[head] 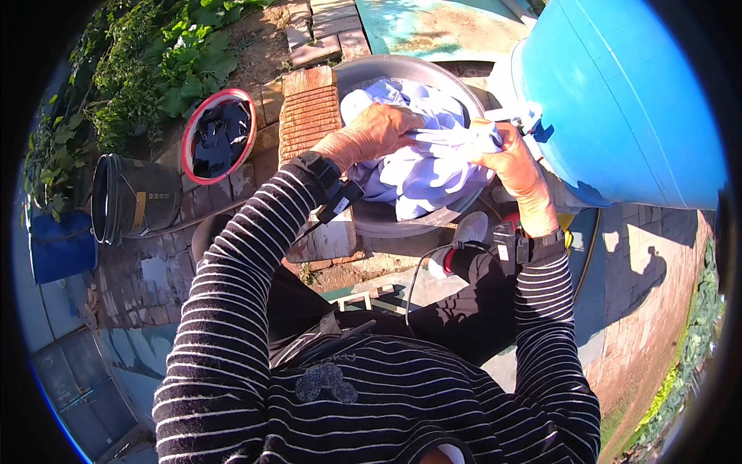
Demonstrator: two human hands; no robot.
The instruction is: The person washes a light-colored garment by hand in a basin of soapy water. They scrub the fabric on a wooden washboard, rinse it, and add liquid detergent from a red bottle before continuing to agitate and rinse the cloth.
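Note:
A pale lavender cloth garment (423, 174) lies bunched in a large round metal basin (469, 95). My left hand (382, 130) grips a gathered fold of it near the basin's middle. On the basin's right side, my right hand (513, 162) pinches another bunch of the same fabric, raised a little above the rest. The cloth stretches in creases between both hands. A wooden washboard (310, 116) with ridges leans across the left part of the basin, partly hidden behind my left wrist.
At the right stands a large blue plastic barrel (626, 104) with a tap (527, 119) at its side. To the left are a red-rimmed tub (250, 130) with dark contents, a black bucket (162, 197) and a blue bucket (64, 246). Leafy plants (191, 64) grow at the upper left.

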